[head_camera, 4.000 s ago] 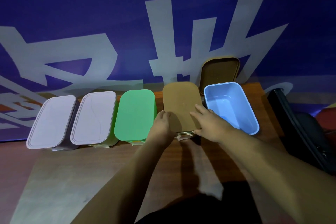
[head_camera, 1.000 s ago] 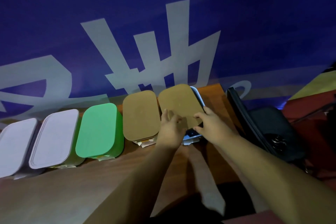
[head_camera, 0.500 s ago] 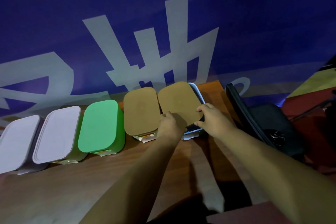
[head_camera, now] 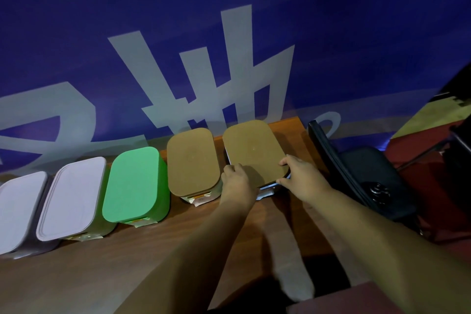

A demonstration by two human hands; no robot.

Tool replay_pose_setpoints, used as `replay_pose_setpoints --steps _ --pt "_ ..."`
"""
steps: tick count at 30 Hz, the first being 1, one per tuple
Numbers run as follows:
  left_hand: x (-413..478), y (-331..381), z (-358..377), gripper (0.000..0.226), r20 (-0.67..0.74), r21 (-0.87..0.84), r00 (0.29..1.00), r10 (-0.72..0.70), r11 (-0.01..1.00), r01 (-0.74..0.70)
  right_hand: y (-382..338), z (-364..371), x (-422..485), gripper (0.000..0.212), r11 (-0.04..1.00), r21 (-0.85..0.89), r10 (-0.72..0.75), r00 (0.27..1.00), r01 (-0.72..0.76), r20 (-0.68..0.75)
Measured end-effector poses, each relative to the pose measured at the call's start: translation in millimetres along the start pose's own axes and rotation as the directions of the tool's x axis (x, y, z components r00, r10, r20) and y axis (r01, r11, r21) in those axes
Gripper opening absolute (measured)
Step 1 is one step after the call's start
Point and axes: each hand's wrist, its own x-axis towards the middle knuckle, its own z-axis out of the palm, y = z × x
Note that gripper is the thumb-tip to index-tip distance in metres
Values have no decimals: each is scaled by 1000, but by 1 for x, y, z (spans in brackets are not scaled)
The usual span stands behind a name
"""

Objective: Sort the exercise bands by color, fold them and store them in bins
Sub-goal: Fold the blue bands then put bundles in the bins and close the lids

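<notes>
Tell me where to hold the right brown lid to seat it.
Grip its near corners, coming from the front. The lid lies over the blue bin, long axis pointing away, so the near short edge is closest; left hand and right hand hold there.

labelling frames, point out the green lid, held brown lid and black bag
green lid (head_camera: 132, 183), head view, top centre
held brown lid (head_camera: 252, 150), head view, top centre
black bag (head_camera: 369, 181), head view, middle of body
</notes>
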Motion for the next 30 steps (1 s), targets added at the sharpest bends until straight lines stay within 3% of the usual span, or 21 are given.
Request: replay_pose_setpoints --steps 10,30 --pt "1 -7 2 68 -14 44 998 63 997 -62 -1 6 -1 48 999 -31 -22 1000 22 -11" --pt "24 -13 -8 73 -28 -14 999 27 1000 -27 -15 11 12 47 999 -46 2 1000 -3 -12"
